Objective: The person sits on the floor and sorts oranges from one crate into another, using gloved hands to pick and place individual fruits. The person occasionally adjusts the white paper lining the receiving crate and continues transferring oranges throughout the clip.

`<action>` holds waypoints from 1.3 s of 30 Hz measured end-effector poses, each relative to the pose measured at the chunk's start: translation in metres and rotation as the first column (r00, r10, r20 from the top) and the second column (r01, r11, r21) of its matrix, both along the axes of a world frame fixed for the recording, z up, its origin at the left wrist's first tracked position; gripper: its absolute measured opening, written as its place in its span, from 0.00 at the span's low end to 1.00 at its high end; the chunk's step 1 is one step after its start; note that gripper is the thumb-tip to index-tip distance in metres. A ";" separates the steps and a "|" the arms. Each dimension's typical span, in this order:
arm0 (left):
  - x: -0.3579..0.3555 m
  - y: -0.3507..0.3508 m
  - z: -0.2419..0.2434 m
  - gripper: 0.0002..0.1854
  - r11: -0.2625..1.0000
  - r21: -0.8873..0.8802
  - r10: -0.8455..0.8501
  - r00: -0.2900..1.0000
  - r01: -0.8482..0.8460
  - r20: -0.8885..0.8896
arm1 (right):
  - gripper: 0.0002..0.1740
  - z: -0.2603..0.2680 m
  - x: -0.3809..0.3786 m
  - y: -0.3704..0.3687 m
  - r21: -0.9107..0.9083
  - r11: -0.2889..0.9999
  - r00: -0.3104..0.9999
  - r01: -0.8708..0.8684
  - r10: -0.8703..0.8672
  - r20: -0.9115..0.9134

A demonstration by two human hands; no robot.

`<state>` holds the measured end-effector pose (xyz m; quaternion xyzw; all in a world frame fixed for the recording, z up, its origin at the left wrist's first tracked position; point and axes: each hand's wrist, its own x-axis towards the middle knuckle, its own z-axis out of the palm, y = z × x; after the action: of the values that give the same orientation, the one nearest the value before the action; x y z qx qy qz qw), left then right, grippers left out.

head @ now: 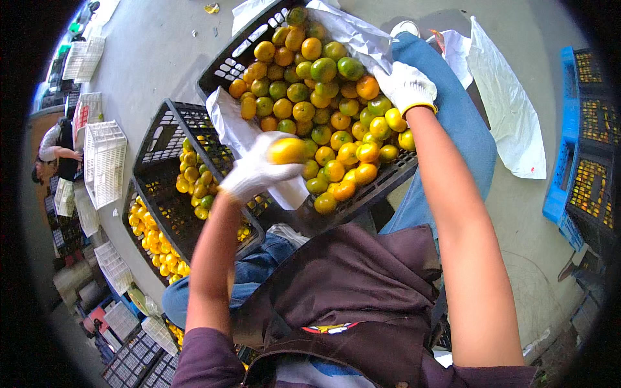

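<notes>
A black plastic crate (339, 209) lined with white plastic sheeting (356, 31) is tilted before me, heaped with green and orange citrus fruits (303, 111). My left hand (257, 165), in a white knit glove, holds a yellow-orange citrus fruit (287, 151) over the crate's left side; both are blurred. My right hand (410, 89), also gloved, rests at the crate's right edge against the sheeting; its fingertips are hidden, so its grip is unclear. To the left, a second black crate (167, 140) holds greenish citrus fruits (194, 179), beside a lower one with yellow-orange fruits (155, 237).
My knees flank the crates. White plastic sheets (504, 102) lie on the floor at right, near a blue pallet (560, 179) by fruit-filled crates. White plastic baskets (104, 162) stand at left, where another person (58, 150) bends over.
</notes>
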<state>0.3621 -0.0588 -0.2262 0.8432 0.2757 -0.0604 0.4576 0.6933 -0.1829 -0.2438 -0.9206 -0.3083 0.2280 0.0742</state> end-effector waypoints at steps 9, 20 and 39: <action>-0.125 0.080 0.107 0.43 0.661 0.750 0.486 0.763 -0.003 -0.425 | 0.42 0.006 -0.003 0.003 -0.021 1.000 1.000 0.009 -0.009 -0.005; 0.114 -0.102 -0.046 0.50 0.816 0.149 -0.481 0.799 0.559 -0.362 | 0.42 -0.005 0.001 -0.001 -0.016 1.000 0.999 0.007 -0.007 0.039; 0.115 -0.095 -0.114 0.53 0.989 0.120 -0.069 0.986 0.088 -0.151 | 0.47 -0.006 0.000 0.001 0.005 1.000 0.999 -0.002 0.001 0.053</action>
<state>0.4768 -0.1534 -0.3402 0.8738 0.2783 -0.1227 0.3793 0.6930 -0.1822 -0.2495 -0.9259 -0.3114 0.2027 0.0683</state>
